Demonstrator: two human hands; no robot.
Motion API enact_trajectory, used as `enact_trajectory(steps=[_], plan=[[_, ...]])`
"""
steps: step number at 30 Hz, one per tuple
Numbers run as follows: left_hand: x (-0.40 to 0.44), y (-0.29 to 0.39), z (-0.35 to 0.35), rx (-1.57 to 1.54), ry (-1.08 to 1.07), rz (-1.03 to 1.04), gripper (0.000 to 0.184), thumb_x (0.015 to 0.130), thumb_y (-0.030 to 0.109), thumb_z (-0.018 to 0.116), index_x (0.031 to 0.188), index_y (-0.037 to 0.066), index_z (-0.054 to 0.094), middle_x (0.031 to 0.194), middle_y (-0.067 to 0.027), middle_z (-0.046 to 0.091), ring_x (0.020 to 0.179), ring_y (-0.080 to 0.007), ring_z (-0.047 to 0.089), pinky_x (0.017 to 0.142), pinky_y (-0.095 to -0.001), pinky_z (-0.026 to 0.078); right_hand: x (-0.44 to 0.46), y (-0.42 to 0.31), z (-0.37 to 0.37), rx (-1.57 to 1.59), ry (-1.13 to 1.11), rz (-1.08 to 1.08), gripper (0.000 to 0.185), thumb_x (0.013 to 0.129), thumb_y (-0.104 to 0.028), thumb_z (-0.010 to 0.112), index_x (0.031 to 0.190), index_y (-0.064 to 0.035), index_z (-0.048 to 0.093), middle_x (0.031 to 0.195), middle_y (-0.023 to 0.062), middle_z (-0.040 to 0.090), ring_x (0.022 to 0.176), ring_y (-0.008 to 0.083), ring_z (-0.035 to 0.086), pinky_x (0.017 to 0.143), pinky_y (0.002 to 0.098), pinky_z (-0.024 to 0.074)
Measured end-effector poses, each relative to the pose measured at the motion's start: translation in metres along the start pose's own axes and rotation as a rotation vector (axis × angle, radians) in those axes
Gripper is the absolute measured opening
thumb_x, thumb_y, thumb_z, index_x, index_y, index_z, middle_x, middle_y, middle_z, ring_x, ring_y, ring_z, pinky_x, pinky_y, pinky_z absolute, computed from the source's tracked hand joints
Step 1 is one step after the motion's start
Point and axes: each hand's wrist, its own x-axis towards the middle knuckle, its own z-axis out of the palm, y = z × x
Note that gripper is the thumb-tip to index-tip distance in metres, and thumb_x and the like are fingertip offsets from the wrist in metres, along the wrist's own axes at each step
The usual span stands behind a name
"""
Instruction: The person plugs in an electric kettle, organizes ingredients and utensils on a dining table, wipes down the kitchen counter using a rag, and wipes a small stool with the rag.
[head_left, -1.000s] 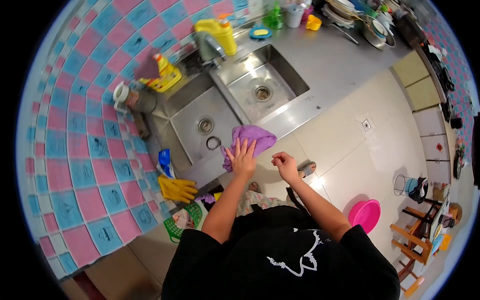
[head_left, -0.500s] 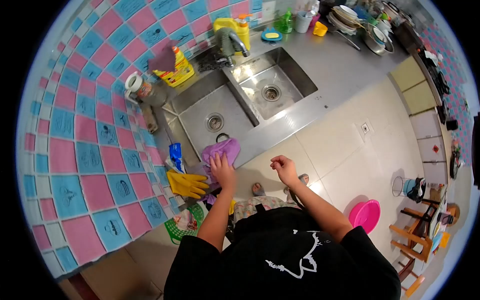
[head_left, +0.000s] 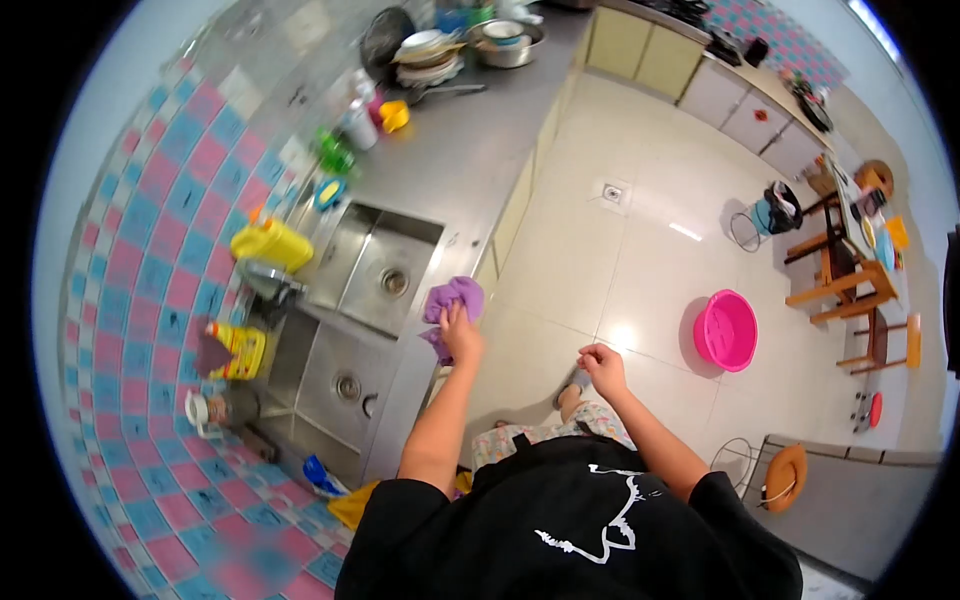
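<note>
A bunched purple cloth point(head_left: 455, 297) lies on the steel counter's front edge, beside the smaller basin. My left hand point(head_left: 460, 335) grips it from above, fingers pressed into the folds, and a corner hangs toward the cabinet front. Over the floor, away from the counter, my right hand point(head_left: 603, 370) has its fingers curled in, with nothing seen in them. The double sink point(head_left: 330, 395) is left of my left hand, with a dark ring in the larger basin. A faucet point(head_left: 270, 278) stands behind the two basins.
Yellow bottles point(head_left: 275, 245) line the wall behind the sink, near a glass pitcher point(head_left: 222, 410). Stacked plates point(head_left: 428, 60) and a metal bowl point(head_left: 508, 45) occupy the far counter. On the floor stands a pink basin point(head_left: 725, 330); wooden chairs point(head_left: 855, 290) are at right.
My view has turned to the right. My left hand has carried the purple cloth along the counter edge, from beside the larger basin to beside the smaller one. My right hand stays curled.
</note>
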Motion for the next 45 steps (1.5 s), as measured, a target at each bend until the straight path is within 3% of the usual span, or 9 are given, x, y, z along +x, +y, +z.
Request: enact_trajectory(steps=[6,11,14,22,31,34,36,39,45], plan=[[-0.007,0.172,0.037,-0.705,-0.59,-0.221,0.026,0.079,0.007,0.051,0.103,-0.002,0.052,0.097,-0.0113,0.059,0.085,-0.0225,0.056,0.078,-0.0315,0.043,0.028,0.015,-0.091,0.133,0.207,0.028,0.024,0.08,-0.006,0.052,0.103,0.0011,0.054,0.086,0.011,0.062,0.072,0.0143,0.06,0.058,0.0246,0.0474],[-0.024,0.307,0.031,-1.39,-1.041,-0.454,0.025,0.088,0.013,0.043,0.108,-0.001,0.05,0.1,-0.0087,0.058,0.085,-0.0167,0.057,0.077,-0.0295,0.045,0.048,-0.043,-0.162,0.474,0.496,-0.132,0.049,0.073,-0.012,0.066,0.117,-0.0023,0.047,0.102,0.0122,0.058,0.094,0.0185,0.055,0.076,0.0283,0.0467],[-0.011,0.371,0.034,-1.376,-1.264,-0.436,0.027,0.089,0.013,0.04,0.111,-0.001,0.048,0.102,-0.009,0.058,0.093,-0.0155,0.055,0.082,-0.0289,0.044,0.073,-0.034,-0.227,0.504,0.252,-0.09,0.046,0.072,-0.012,0.069,0.112,0.0001,0.049,0.097,0.0101,0.059,0.09,0.0147,0.055,0.076,0.0269,0.0458],[0.025,0.47,0.097,-1.235,-1.364,-0.211,0.029,0.087,0.016,0.048,0.111,-0.001,0.048,0.105,-0.0079,0.055,0.097,-0.0154,0.053,0.087,-0.0303,0.042,0.11,-0.055,-0.325,0.198,0.531,-0.041,0.023,0.071,-0.017,0.071,0.077,-0.0017,0.056,0.065,0.0022,0.058,0.059,0.0079,0.052,0.054,0.0244,0.0445],[0.063,0.609,0.176,-0.753,-1.521,0.249,0.028,0.077,0.019,0.066,0.097,0.002,0.056,0.074,-0.001,0.058,0.062,-0.0073,0.053,0.053,-0.0222,0.045,0.143,-0.058,-0.439,0.255,0.63,0.171,0.031,0.088,-0.028,0.049,0.081,-0.0005,0.062,0.069,0.0025,0.06,0.065,0.0091,0.054,0.061,0.0271,0.0456],[0.069,0.667,0.204,-0.689,-1.687,0.225,0.029,0.08,0.022,0.063,0.1,0.002,0.055,0.075,-0.0014,0.058,0.06,-0.0073,0.054,0.049,-0.0229,0.044,0.135,-0.047,-0.493,0.504,0.725,0.141,0.041,0.091,-0.035,0.042,0.088,0.0014,0.062,0.082,0.007,0.063,0.079,0.0132,0.057,0.072,0.0281,0.0453],[0.056,0.703,0.224,-0.899,-1.834,0.026,0.029,0.086,0.021,0.054,0.106,0.001,0.052,0.098,-0.0078,0.059,0.09,-0.0165,0.057,0.081,-0.0293,0.045,0.119,-0.079,-0.525,1.176,0.688,0.095,0.047,0.091,-0.039,0.039,0.103,0.0027,0.055,0.099,0.0119,0.06,0.092,0.0189,0.057,0.082,0.0331,0.0447],[0.027,0.769,0.225,-1.082,-1.968,-0.065,0.031,0.089,0.023,0.048,0.11,-0.001,0.049,0.104,-0.0102,0.057,0.095,-0.0182,0.055,0.086,-0.0313,0.043,0.087,-0.064,-0.567,1.631,0.442,-0.261,0.06,0.09,-0.049,0.031,0.117,0.003,0.046,0.118,0.0166,0.051,0.109,0.0267,0.05,0.095,0.0402,0.037],[-0.085,0.858,0.247,-1.004,-2.085,-0.05,0.033,0.092,0.025,0.043,0.111,-0.001,0.048,0.105,-0.0107,0.057,0.093,-0.0171,0.056,0.084,-0.031,0.045,-0.002,-0.019,-0.637,1.871,0.361,-0.518,0.066,0.088,-0.052,0.03,0.125,0.002,0.039,0.128,0.0176,0.042,0.118,0.0295,0.041,0.1,0.0421,0.0291]])
